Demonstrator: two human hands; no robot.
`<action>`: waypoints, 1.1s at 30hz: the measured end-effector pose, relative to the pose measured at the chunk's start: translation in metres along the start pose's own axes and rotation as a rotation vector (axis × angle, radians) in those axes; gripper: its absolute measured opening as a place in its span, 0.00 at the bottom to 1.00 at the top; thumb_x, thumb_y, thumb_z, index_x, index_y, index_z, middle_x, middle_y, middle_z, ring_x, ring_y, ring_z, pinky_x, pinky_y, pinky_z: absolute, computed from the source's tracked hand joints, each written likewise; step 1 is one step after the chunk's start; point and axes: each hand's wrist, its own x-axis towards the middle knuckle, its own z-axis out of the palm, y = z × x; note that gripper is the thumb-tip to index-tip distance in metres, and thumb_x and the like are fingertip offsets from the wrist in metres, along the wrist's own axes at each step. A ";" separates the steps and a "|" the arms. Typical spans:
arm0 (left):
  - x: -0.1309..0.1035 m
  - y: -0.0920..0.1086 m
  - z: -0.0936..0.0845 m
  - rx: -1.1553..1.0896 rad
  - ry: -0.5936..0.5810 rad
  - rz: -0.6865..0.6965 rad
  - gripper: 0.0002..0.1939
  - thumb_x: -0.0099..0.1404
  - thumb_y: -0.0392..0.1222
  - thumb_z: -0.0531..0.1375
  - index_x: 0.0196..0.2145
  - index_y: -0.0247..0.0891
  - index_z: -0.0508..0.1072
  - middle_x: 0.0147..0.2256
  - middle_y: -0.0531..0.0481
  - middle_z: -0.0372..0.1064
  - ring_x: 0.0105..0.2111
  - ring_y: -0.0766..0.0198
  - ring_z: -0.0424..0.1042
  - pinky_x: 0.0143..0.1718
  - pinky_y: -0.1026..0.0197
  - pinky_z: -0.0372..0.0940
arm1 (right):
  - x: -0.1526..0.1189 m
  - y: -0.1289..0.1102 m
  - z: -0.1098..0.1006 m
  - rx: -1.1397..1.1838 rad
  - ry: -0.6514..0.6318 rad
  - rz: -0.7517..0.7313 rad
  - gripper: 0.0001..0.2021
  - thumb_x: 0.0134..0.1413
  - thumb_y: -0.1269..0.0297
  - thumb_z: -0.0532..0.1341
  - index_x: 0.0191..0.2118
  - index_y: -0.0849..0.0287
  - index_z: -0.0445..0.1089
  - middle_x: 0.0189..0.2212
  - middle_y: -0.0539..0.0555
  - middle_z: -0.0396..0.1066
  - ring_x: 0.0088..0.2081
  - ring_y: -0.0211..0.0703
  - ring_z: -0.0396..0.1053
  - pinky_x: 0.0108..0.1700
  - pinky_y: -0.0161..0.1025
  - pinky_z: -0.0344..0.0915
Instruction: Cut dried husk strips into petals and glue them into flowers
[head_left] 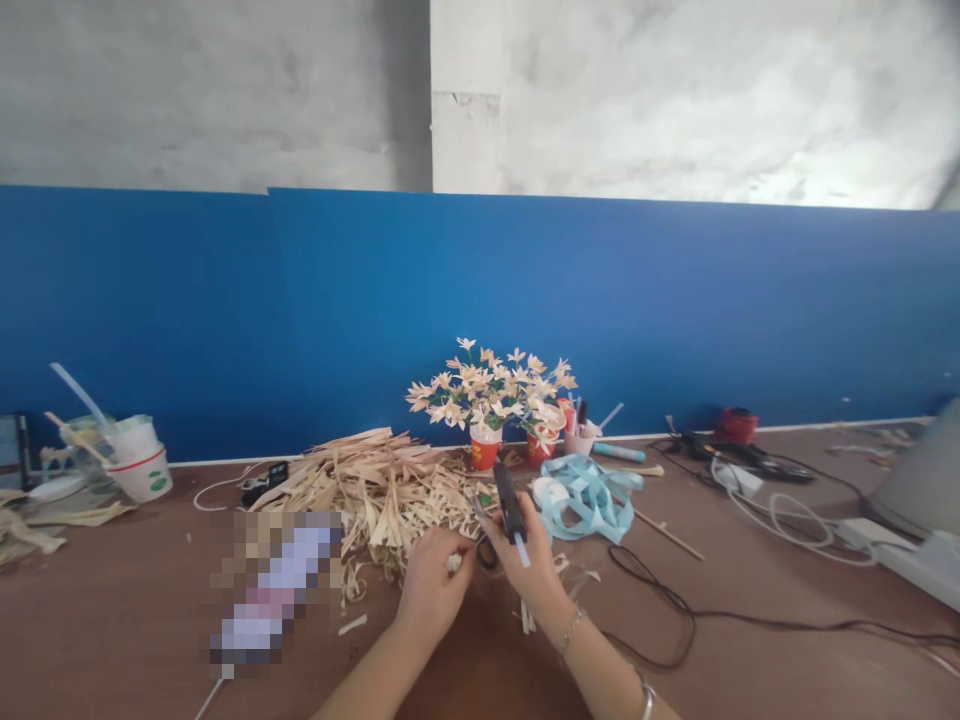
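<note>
My right hand point(531, 560) is wrapped round a black glue gun point(510, 500), with a whitish glue stick point(523, 551) poking out of its rear end. My left hand point(439, 580) is closed in a pinch just to its left. A small pale bit point(453, 564) shows at its fingers, but its kind is unclear. Beyond both hands lies a heap of dried corn husks point(375, 490), some cut into strips. Pale husk flowers point(487, 385) stand in a red cup point(484, 450) behind the hands. A tangle of light blue ribbon point(585, 500) lies right of the glue gun.
A white paper cup point(142, 473) with sticks stands at the left. A pixelated, phone-like object point(277, 595) lies left of my hands. Black cable point(675, 600) loops across the brown table point(787, 670) at the right, near a white power strip point(915, 560). A blue partition point(337, 320) borders the back.
</note>
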 end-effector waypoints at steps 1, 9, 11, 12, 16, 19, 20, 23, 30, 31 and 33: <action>0.000 0.000 0.000 0.000 0.005 0.004 0.08 0.58 0.36 0.54 0.26 0.40 0.73 0.28 0.50 0.71 0.34 0.59 0.66 0.37 0.59 0.57 | 0.000 0.000 0.000 0.002 0.000 0.002 0.09 0.49 0.65 0.58 0.34 0.57 0.57 0.26 0.48 0.63 0.28 0.39 0.63 0.32 0.35 0.62; -0.001 0.002 -0.002 0.046 0.017 0.018 0.07 0.57 0.37 0.55 0.26 0.40 0.73 0.28 0.49 0.72 0.33 0.59 0.67 0.37 0.57 0.57 | -0.002 -0.003 0.001 -0.005 0.033 0.010 0.08 0.50 0.64 0.58 0.34 0.57 0.57 0.25 0.48 0.62 0.27 0.39 0.62 0.32 0.35 0.62; -0.001 0.000 -0.001 0.022 0.019 0.012 0.07 0.57 0.37 0.55 0.26 0.40 0.73 0.28 0.49 0.72 0.34 0.59 0.67 0.37 0.57 0.58 | -0.002 -0.003 0.001 0.016 0.018 0.006 0.08 0.50 0.64 0.58 0.34 0.57 0.57 0.25 0.48 0.62 0.27 0.39 0.62 0.32 0.35 0.62; -0.001 -0.002 0.000 -0.001 0.027 0.009 0.07 0.57 0.37 0.56 0.28 0.40 0.74 0.30 0.49 0.72 0.35 0.58 0.67 0.38 0.57 0.59 | -0.002 -0.002 0.001 0.032 0.003 0.004 0.08 0.50 0.64 0.58 0.34 0.57 0.57 0.25 0.48 0.62 0.27 0.38 0.63 0.31 0.34 0.62; 0.001 -0.005 0.002 -0.101 0.068 0.027 0.12 0.56 0.37 0.57 0.39 0.40 0.73 0.38 0.45 0.72 0.41 0.56 0.67 0.43 0.54 0.60 | -0.004 0.000 -0.001 0.060 -0.056 -0.023 0.09 0.49 0.64 0.59 0.36 0.57 0.58 0.27 0.48 0.64 0.29 0.39 0.64 0.33 0.34 0.63; 0.001 -0.003 0.003 -0.120 0.026 0.044 0.08 0.57 0.37 0.57 0.34 0.41 0.75 0.36 0.46 0.73 0.39 0.56 0.68 0.42 0.54 0.60 | -0.007 0.000 -0.001 0.050 -0.102 -0.035 0.10 0.49 0.64 0.59 0.37 0.57 0.59 0.27 0.49 0.64 0.29 0.39 0.64 0.33 0.34 0.63; 0.002 -0.003 0.003 -0.119 0.019 0.040 0.07 0.58 0.37 0.56 0.31 0.40 0.75 0.34 0.47 0.73 0.38 0.57 0.68 0.41 0.54 0.60 | -0.008 -0.001 -0.001 0.047 -0.114 -0.034 0.09 0.49 0.64 0.59 0.37 0.57 0.59 0.27 0.49 0.64 0.29 0.39 0.64 0.33 0.34 0.63; 0.002 -0.002 0.003 -0.104 0.046 0.028 0.08 0.58 0.36 0.56 0.25 0.39 0.74 0.30 0.48 0.73 0.35 0.58 0.68 0.39 0.56 0.60 | -0.008 -0.003 0.001 0.037 -0.097 -0.022 0.08 0.50 0.63 0.58 0.36 0.57 0.59 0.27 0.49 0.64 0.29 0.39 0.63 0.32 0.34 0.63; 0.001 -0.002 0.003 0.009 0.125 0.043 0.05 0.56 0.36 0.58 0.24 0.40 0.73 0.29 0.49 0.72 0.35 0.58 0.67 0.39 0.55 0.58 | -0.005 -0.001 0.003 0.019 -0.027 0.009 0.08 0.51 0.62 0.58 0.33 0.57 0.57 0.26 0.48 0.63 0.29 0.38 0.63 0.33 0.34 0.62; 0.001 -0.002 0.003 0.023 0.129 0.044 0.05 0.56 0.36 0.59 0.24 0.40 0.74 0.29 0.49 0.72 0.35 0.58 0.67 0.39 0.55 0.58 | -0.004 -0.001 0.003 0.020 -0.026 0.009 0.08 0.51 0.62 0.58 0.34 0.57 0.57 0.26 0.48 0.63 0.29 0.38 0.63 0.33 0.34 0.62; 0.000 -0.001 0.002 0.037 0.130 0.048 0.05 0.56 0.36 0.58 0.25 0.40 0.74 0.29 0.49 0.72 0.35 0.58 0.67 0.39 0.55 0.58 | -0.004 0.000 0.003 0.020 -0.023 0.009 0.08 0.51 0.62 0.58 0.33 0.57 0.57 0.26 0.48 0.62 0.29 0.38 0.63 0.33 0.34 0.62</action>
